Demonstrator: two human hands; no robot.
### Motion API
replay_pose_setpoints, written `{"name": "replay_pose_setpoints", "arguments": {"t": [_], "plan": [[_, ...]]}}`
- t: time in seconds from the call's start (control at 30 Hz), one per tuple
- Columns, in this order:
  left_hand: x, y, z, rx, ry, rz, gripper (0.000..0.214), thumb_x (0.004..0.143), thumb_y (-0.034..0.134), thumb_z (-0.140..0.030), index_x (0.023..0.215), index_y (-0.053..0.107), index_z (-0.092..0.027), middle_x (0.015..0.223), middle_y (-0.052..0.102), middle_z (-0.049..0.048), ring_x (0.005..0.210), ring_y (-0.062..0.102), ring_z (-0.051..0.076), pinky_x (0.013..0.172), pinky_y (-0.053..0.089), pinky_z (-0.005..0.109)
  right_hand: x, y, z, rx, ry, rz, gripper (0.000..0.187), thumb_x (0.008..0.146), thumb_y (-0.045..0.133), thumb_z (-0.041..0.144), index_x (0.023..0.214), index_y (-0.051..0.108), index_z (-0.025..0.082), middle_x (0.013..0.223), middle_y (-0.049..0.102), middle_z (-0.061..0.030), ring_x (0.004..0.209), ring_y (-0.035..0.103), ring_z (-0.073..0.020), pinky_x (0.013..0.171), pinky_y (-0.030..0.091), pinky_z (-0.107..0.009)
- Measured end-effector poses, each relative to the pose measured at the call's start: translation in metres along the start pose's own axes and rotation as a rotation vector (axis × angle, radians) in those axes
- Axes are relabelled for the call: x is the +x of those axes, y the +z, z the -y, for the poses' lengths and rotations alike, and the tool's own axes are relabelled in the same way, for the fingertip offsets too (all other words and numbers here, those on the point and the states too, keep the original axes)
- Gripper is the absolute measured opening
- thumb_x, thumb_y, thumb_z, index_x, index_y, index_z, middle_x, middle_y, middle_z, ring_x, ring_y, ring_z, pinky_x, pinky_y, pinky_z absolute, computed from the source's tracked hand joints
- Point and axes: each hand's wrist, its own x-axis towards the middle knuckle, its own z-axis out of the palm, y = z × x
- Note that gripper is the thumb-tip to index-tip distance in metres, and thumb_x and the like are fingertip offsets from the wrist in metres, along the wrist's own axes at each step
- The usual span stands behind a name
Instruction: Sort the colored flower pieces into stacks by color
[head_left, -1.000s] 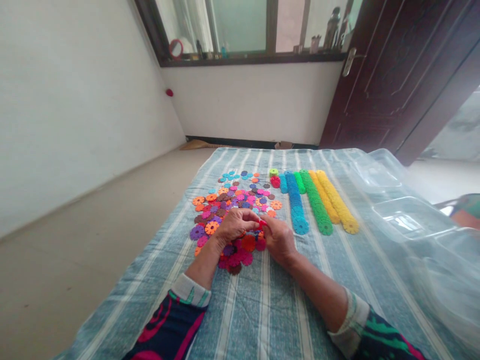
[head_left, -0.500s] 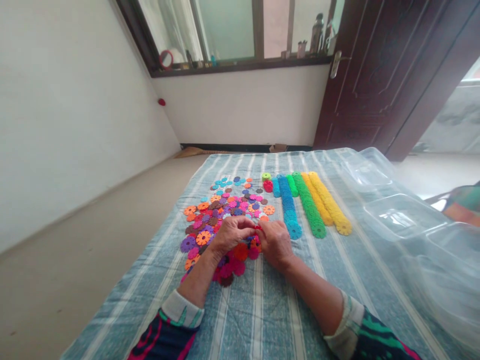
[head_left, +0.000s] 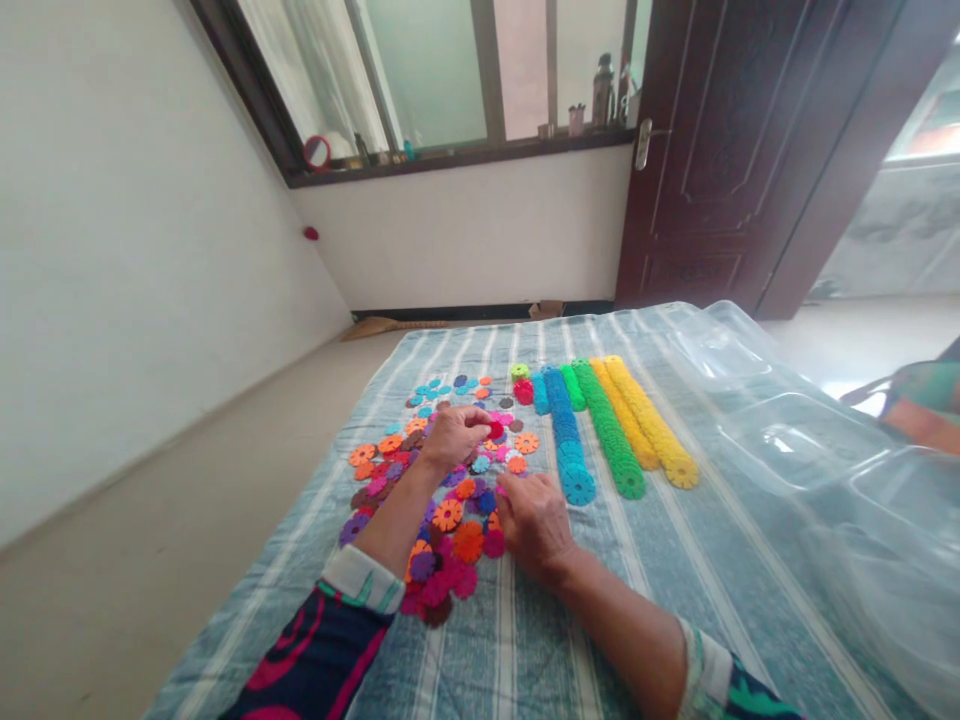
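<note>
A loose pile of flat, flower-shaped plastic discs (head_left: 450, 515) in orange, pink, purple, brown and blue lies on a striped blue cloth (head_left: 525, 630). My left hand (head_left: 451, 437) reaches forward over the far part of the pile. Its fingers are curled, and a red disc (head_left: 495, 430) sits at their tips. My right hand (head_left: 534, 520) rests at the pile's near right edge with its fingers bent down onto the discs, hiding whatever they hold. To the right lie sorted rows of discs: a blue row (head_left: 564, 445), a green row (head_left: 606, 435) and a yellow row (head_left: 649, 425).
A short red stack (head_left: 523, 391) and a light green stack (head_left: 519, 371) stand at the far end of the rows. A clear plastic compartment tray (head_left: 795, 440) covers the cloth's right side. A dark wooden door (head_left: 720, 150) and a window sill lie beyond, with bare floor to the left.
My hands were joined on a red disc and have separated. The left hand moved forward over the pile with red at its fingertips. The right hand dropped back to the near edge. The view tilted.
</note>
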Motion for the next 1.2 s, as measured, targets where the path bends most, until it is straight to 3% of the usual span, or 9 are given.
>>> {"name": "replay_pose_setpoints", "arguments": {"t": [0.2, 0.43, 0.67, 0.97, 1.2], "plan": [[0.062, 0.034, 0.011, 0.339, 0.132, -0.107, 0.019, 0.064, 0.054, -0.011, 0.068, 0.072, -0.017, 0.061, 0.067, 0.0012, 0.064, 0.060, 0.015, 0.063, 0.045, 0.024, -0.003, 0.004, 0.002, -0.002, -0.015, 0.032, 0.020, 0.082, 0.050, 0.013, 0.064, 0.053, 0.021, 0.058, 0.056, -0.0003, 0.057, 0.048, -0.0156, 0.060, 0.028, -0.030], [0.090, 0.066, 0.016, 0.574, 0.203, -0.082, 0.027, 0.066, 0.050, -0.007, 0.076, 0.074, -0.017, 0.080, 0.071, 0.0066, 0.080, 0.063, 0.018, 0.077, 0.046, 0.026, -0.002, 0.006, 0.001, 0.000, -0.023, 0.048, 0.018, 0.081, 0.050, 0.013, 0.065, 0.052, 0.021, 0.059, 0.056, -0.0005, 0.060, 0.048, -0.0160, 0.059, 0.024, -0.030], [0.096, 0.073, 0.016, 0.666, 0.271, -0.016, 0.027, 0.069, 0.050, -0.008, 0.075, 0.074, -0.018, 0.076, 0.068, 0.0065, 0.078, 0.061, 0.018, 0.076, 0.046, 0.026, -0.002, 0.006, 0.002, -0.005, -0.020, 0.067, 0.016, 0.079, 0.051, 0.013, 0.065, 0.052, 0.020, 0.060, 0.057, -0.0004, 0.059, 0.047, -0.0155, 0.058, 0.022, -0.031], [0.088, 0.073, 0.008, 0.832, 0.174, 0.030, 0.032, 0.077, 0.046, -0.010, 0.096, 0.071, -0.018, 0.095, 0.065, 0.0078, 0.089, 0.059, 0.018, 0.082, 0.046, 0.027, -0.002, 0.008, 0.002, -0.003, -0.018, 0.063, 0.015, 0.078, 0.052, 0.013, 0.065, 0.052, 0.020, 0.060, 0.057, -0.0003, 0.059, 0.046, -0.0151, 0.059, 0.021, -0.031], [0.081, 0.074, 0.006, 0.854, 0.138, 0.034, 0.030, 0.081, 0.045, -0.013, 0.097, 0.069, -0.017, 0.098, 0.065, 0.0095, 0.092, 0.060, 0.020, 0.081, 0.047, 0.028, -0.002, 0.007, 0.002, -0.006, -0.034, 0.058, 0.017, 0.079, 0.051, 0.012, 0.064, 0.051, 0.020, 0.059, 0.057, -0.0003, 0.058, 0.045, -0.0147, 0.059, 0.021, -0.031]]}}
